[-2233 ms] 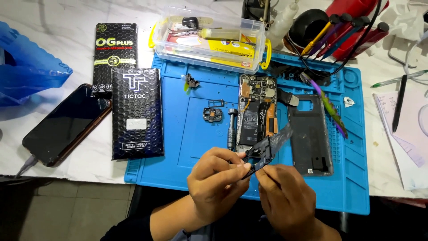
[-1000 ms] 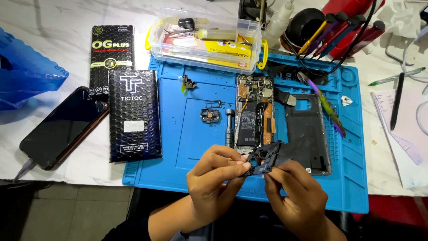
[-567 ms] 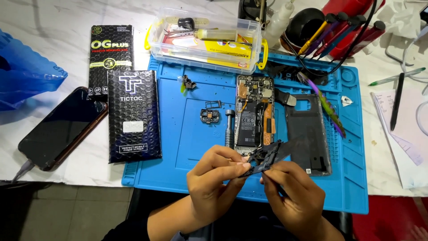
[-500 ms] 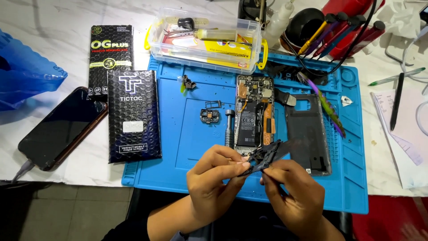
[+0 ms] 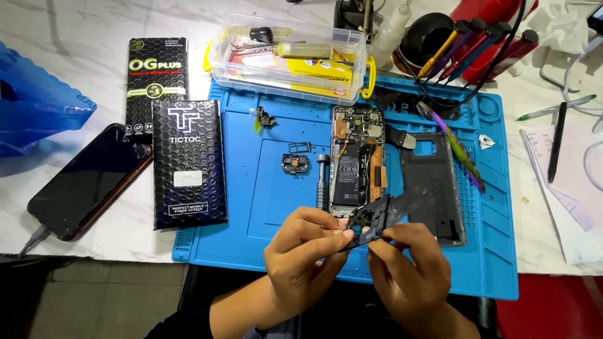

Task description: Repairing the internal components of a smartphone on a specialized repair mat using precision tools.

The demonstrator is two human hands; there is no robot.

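My left hand and my right hand together pinch a small black plastic phone cover piece just above the near part of the blue work mat. Right behind the piece lies an opened phone with its battery and boards exposed. A dark back cover lies to the right of it. A small black camera part and a metal screwdriver bit rest on the mat to the left of the opened phone.
Two black screen-protector packages and a dark phone on a cable lie left of the mat. A clear box of supplies stands at the back, a tool holder back right, and a pen on papers at right. A blue bag sits at far left.
Both hands drifted slightly while turning the black piece between the fingers; it now sits lower and flatter than 2.2 s ago. Everything on the mat stayed put.
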